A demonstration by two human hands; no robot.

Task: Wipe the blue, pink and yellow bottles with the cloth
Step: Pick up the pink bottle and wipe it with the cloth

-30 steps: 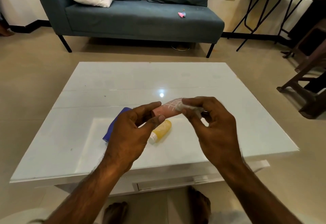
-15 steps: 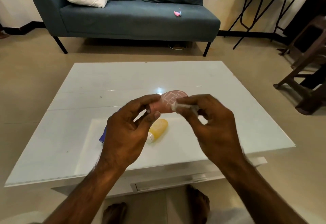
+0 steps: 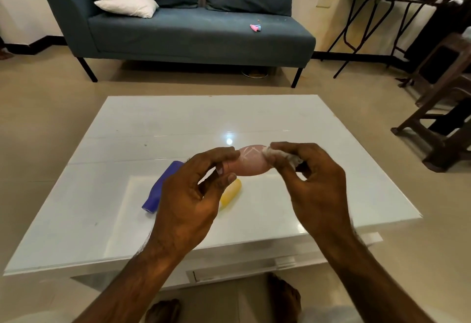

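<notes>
Pink bottle (image 3: 251, 161) lies nine-to-three: left hand (image 3: 190, 201) pinches its nine-o'clock end, right hand (image 3: 314, 182) pinches what looks like cloth (image 3: 280, 154) at three.

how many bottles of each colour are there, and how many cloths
pink bottle: 1, held in the left hand
blue bottle: 1, lying on the table
yellow bottle: 1, on the table
cloth: 1, in the right hand
total: 4

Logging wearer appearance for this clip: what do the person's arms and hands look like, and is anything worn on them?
Both forearms are bare as far as the frame shows, with no sleeve in view. The left hand and right hand wear no gloves, and no rings, watch, or wristband can be seen. Fine hair shows along the forearms. Nothing else marks them.
</notes>
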